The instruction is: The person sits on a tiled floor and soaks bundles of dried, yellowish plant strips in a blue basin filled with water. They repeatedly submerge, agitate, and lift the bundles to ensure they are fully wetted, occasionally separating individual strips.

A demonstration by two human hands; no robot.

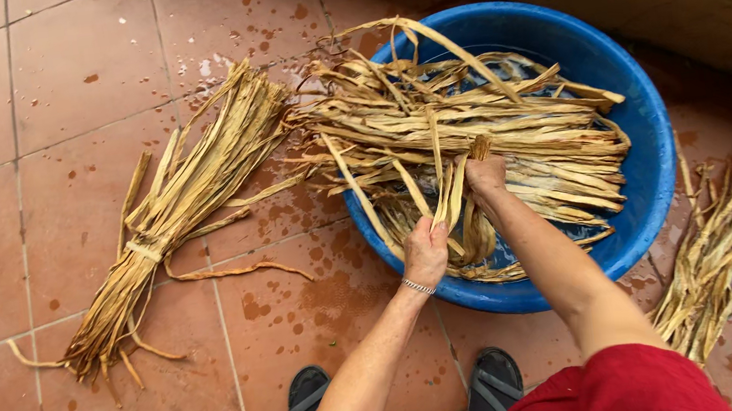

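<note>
Both grips are pinching the same handful of dried leaf strips over the blue basin, left hand low, right hand near the top end; tied bundle lies left on the wet tile floor; loose pile off right.

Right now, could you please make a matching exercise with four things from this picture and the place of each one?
Things:
1. tied bundle of dry strips
2. blue basin
3. loose pile of strips
4. black sandals

Places:
a. floor, far right
b. bottom edge, between the arms
c. floor, left of the basin
d. under both hands

Pairs: 1-c, 2-d, 3-a, 4-b
</note>
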